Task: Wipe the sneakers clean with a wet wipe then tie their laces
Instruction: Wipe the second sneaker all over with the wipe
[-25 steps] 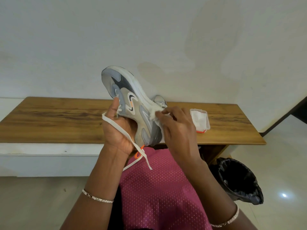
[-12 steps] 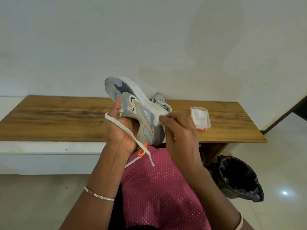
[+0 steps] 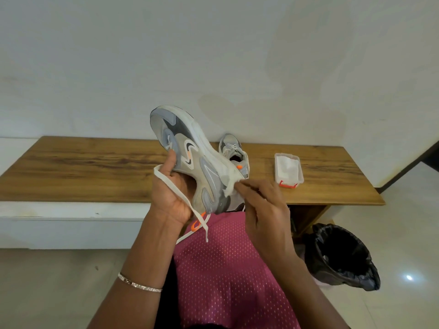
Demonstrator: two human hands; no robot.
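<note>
The grey-and-white sneaker with orange accents (image 3: 190, 157) is held in the air, tilted toe-up, above the front edge of the long wooden bench (image 3: 83, 172). The left hand (image 3: 171, 195) grips it from below, fingers curled round the upper, with a loose flat white lace (image 3: 175, 193) draped across the palm and hanging down. The right hand (image 3: 261, 205) pinches a crumpled white wet wipe (image 3: 231, 184) against the heel end of the white midsole. The second grey sneaker (image 3: 234, 150) stands on the bench just behind the held one. To its right lies a clear plastic wipe box with an orange latch (image 3: 288, 170). A black-lined bin (image 3: 342, 255) stands on the floor below the bench's right end.

Assessment: the wiping step is in hand; laces are untied. The next move calls for firm strokes along the midsole while the left hand steadies the shoe.
</note>
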